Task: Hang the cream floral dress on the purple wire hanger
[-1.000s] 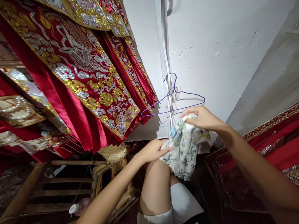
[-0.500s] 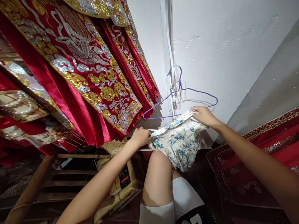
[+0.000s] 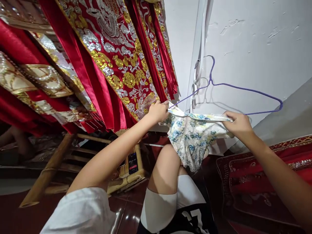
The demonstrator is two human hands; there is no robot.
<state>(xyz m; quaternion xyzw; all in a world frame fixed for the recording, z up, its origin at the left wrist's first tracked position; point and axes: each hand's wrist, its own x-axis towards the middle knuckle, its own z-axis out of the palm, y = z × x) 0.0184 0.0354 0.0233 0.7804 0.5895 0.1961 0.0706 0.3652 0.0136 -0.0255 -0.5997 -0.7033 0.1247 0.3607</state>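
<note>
A small floral garment (image 3: pixel 192 136), white with blue and green flowers, is stretched between my two hands just below a purple wire hanger (image 3: pixel 246 89). My left hand (image 3: pixel 158 110) pinches its left edge, and my right hand (image 3: pixel 237 123) pinches its right edge. The hanger hangs from a hook on the white wall (image 3: pixel 243 39), and the garment's top edge runs close under the hanger's bottom wire. The cloth's lower part droops over my bare knee (image 3: pixel 168 162).
Red robes with gold and silver embroidery (image 3: pixel 117 58) hang at the left, close to my left hand. A wooden rack (image 3: pixel 46 172) and a woven stool with a phone (image 3: pixel 133 162) stand below them. Red embroidered fabric (image 3: pixel 268 169) lies at the right.
Both hands moved apart and upward, spreading the bunched garment out flat under the hanger. The view shifted closer to the hanger and wall.
</note>
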